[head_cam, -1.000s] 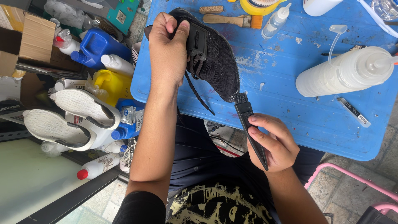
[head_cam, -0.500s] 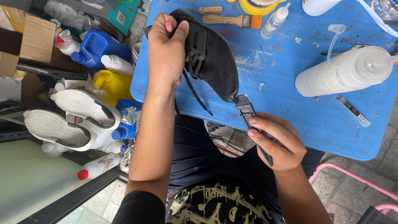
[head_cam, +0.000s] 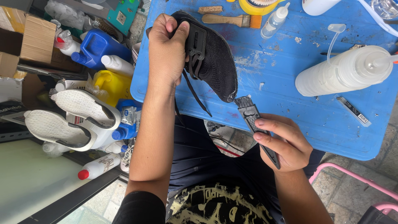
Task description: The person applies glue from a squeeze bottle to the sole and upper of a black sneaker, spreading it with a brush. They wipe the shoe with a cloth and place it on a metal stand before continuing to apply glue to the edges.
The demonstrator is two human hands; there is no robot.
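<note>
Black shoe — left hand grips; right hand holds brush.

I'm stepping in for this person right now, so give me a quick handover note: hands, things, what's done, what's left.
Left hand grips the heel end of the black shoe, held over the blue table, laces dangling.
Right hand holds a black brush, bristles just off the shoe's toe.
Done: shoe picked up, brush in hand.
Left: how much is already brushed cannot be told; the brush is at the toe. A white squeeze bottle lies within reach.
</note>
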